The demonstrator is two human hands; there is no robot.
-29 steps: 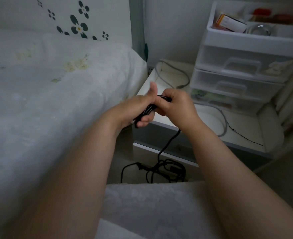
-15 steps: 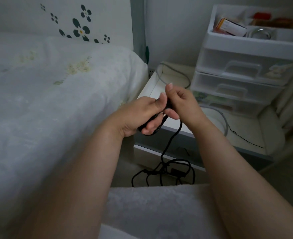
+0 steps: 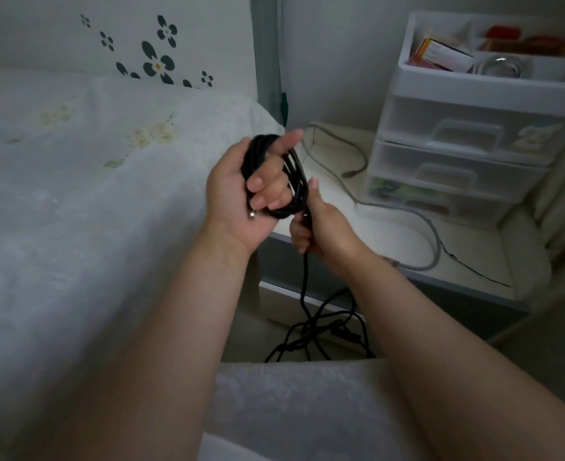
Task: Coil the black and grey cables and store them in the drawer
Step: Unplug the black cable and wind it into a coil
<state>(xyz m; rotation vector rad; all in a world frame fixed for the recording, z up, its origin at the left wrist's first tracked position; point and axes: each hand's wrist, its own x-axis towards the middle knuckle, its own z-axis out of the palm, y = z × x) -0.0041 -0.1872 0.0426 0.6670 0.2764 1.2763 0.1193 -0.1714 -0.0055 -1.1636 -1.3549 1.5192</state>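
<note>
Head view: left hand (image 3: 241, 191), palm up, fingers curled through several loops of black cable (image 3: 296, 181), small metal plug poking out by the heel of the palm. Right hand (image 3: 321, 232) just below, closed around the strand running down from the coil to a loose tangle on the floor. Grey cable (image 3: 407, 211) snaking across the white bedside table (image 3: 474, 261), beside a 3-drawer plastic organizer (image 3: 457, 151). Bed (image 3: 75, 194) on the left.
</note>
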